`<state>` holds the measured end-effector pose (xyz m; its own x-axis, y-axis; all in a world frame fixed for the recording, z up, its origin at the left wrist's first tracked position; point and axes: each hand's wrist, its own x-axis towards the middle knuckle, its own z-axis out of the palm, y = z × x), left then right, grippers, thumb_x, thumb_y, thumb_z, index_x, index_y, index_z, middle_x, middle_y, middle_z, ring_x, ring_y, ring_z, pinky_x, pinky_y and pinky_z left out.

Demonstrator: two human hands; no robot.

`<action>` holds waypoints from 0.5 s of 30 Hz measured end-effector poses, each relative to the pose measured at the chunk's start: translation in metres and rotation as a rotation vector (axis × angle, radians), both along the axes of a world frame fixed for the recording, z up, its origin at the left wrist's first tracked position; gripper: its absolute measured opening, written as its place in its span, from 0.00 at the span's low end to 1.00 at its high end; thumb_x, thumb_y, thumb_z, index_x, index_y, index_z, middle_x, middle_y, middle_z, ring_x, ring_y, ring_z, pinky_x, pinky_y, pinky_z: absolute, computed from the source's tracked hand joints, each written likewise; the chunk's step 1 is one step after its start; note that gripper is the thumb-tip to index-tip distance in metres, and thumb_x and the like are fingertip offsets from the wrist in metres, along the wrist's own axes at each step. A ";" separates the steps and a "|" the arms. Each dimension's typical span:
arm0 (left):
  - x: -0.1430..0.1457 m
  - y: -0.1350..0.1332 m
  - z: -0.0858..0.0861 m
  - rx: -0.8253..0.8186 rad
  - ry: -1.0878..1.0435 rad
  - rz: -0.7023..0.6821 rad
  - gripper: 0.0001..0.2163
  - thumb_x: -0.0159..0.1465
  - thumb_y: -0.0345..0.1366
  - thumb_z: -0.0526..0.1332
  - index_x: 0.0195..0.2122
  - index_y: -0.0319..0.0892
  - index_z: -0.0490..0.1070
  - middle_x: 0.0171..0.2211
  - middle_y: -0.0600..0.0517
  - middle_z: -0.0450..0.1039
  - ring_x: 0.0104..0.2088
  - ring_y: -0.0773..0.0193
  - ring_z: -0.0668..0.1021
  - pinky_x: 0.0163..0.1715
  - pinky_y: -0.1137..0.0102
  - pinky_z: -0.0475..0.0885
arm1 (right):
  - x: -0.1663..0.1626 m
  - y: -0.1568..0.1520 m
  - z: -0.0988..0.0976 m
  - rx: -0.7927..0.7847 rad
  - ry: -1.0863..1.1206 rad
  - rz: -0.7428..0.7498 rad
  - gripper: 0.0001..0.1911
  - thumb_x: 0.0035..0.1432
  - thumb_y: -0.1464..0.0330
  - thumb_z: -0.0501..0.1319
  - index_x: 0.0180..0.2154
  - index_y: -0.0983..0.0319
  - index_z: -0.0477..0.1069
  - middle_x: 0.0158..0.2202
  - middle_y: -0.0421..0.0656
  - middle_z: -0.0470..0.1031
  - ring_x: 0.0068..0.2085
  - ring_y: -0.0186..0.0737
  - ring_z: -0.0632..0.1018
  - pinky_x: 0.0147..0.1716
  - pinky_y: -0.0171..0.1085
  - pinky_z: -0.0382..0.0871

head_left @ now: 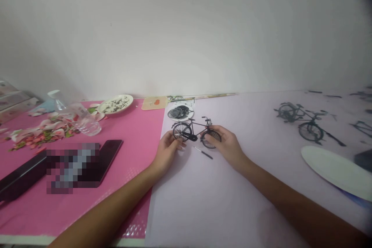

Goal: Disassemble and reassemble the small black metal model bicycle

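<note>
A small black model bicycle (197, 127) is held upright between my two hands, above the pale paper. The fingers of my left hand (168, 145) are closed on its rear wheel, at the left. My right hand (225, 143) pinches the front wheel, with the thumb across it. Just below the bicycle a small screwdriver (203, 152) lies on the paper, touched by neither hand. Behind the bicycle a white plate (190, 117) carries several loose black wheels (178, 112).
Another model bicycle (310, 131) stands at the right, near a white oval plate (334, 166). On the pink cover (139, 131) lie a phone (109, 159), a plastic bottle (90, 124), scattered petals (55, 124) and a dish (106, 112). A yellow fly swatter (154, 103) rests by the wall.
</note>
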<state>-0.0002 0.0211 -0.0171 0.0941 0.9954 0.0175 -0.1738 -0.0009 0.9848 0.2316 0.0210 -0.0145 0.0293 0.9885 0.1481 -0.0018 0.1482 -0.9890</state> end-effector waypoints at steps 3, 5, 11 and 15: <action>0.002 -0.003 0.004 0.022 -0.011 -0.039 0.15 0.62 0.39 0.68 0.47 0.42 0.70 0.39 0.49 0.81 0.39 0.59 0.82 0.44 0.66 0.73 | 0.001 0.000 0.002 0.024 -0.066 -0.068 0.25 0.55 0.53 0.75 0.49 0.60 0.78 0.47 0.48 0.82 0.49 0.51 0.81 0.52 0.48 0.76; 0.003 -0.004 0.007 0.057 0.033 -0.072 0.15 0.64 0.44 0.68 0.46 0.40 0.73 0.42 0.46 0.81 0.42 0.57 0.82 0.46 0.66 0.73 | 0.002 -0.001 0.005 0.025 -0.097 -0.095 0.26 0.54 0.53 0.75 0.49 0.60 0.78 0.46 0.48 0.82 0.47 0.51 0.81 0.49 0.47 0.77; -0.001 -0.003 0.007 0.036 0.108 -0.098 0.18 0.63 0.50 0.70 0.41 0.38 0.79 0.40 0.45 0.82 0.42 0.56 0.82 0.46 0.65 0.74 | 0.001 -0.005 0.012 0.048 -0.159 -0.118 0.23 0.55 0.55 0.74 0.49 0.59 0.80 0.47 0.47 0.82 0.46 0.49 0.82 0.46 0.44 0.78; -0.005 0.001 0.008 -0.020 0.117 -0.192 0.19 0.60 0.49 0.73 0.42 0.38 0.81 0.39 0.45 0.83 0.39 0.57 0.82 0.42 0.66 0.75 | 0.001 -0.006 0.016 0.048 -0.152 -0.116 0.24 0.55 0.55 0.74 0.49 0.59 0.80 0.45 0.47 0.83 0.43 0.48 0.82 0.44 0.44 0.79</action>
